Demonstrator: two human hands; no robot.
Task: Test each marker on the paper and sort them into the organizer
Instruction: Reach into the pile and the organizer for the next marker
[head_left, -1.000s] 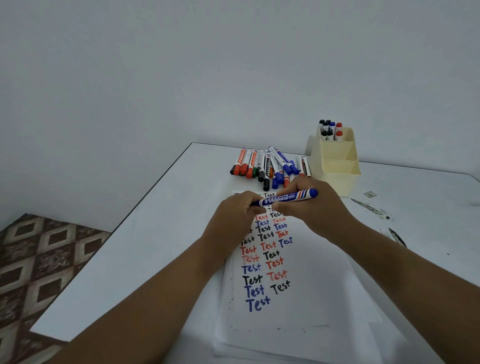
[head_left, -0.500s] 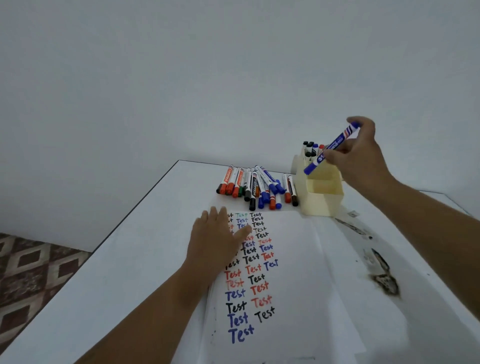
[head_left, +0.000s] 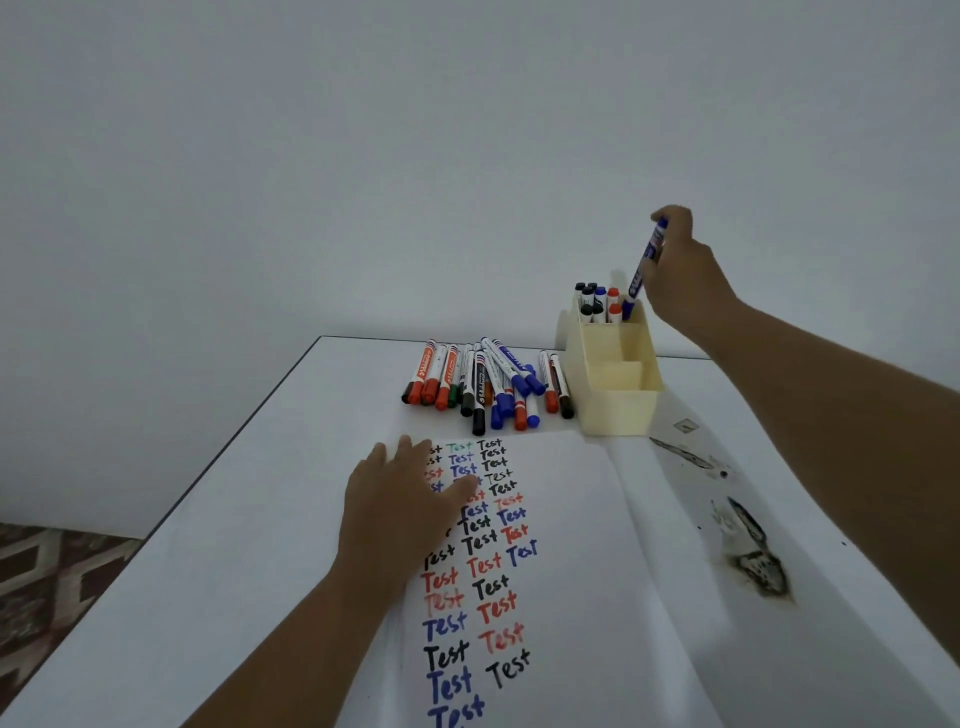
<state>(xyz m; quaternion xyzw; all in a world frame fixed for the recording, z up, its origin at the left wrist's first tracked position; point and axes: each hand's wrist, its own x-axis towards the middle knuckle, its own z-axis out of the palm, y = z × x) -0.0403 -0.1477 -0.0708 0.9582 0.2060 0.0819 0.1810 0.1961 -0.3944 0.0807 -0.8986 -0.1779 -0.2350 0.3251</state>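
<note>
The right hand (head_left: 680, 270) pinches a blue marker (head_left: 644, 270) nearly upright, its lower end dipping into the back compartment of the cream organizer (head_left: 613, 400) among other markers. The left hand (head_left: 400, 499) rests flat, fingers straight, on the paper (head_left: 571, 597), with a pile of markers (head_left: 488, 384) lying beyond it.

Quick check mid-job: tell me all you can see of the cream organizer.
The organizer is a pale cream, plastic-looking box with stepped compartments, standing upright on the white table beside the loose markers. Only its tall rear compartment is filled, with black, blue and red-capped markers standing upright. The right hand lowers a blue marker cap-first into it.
</note>
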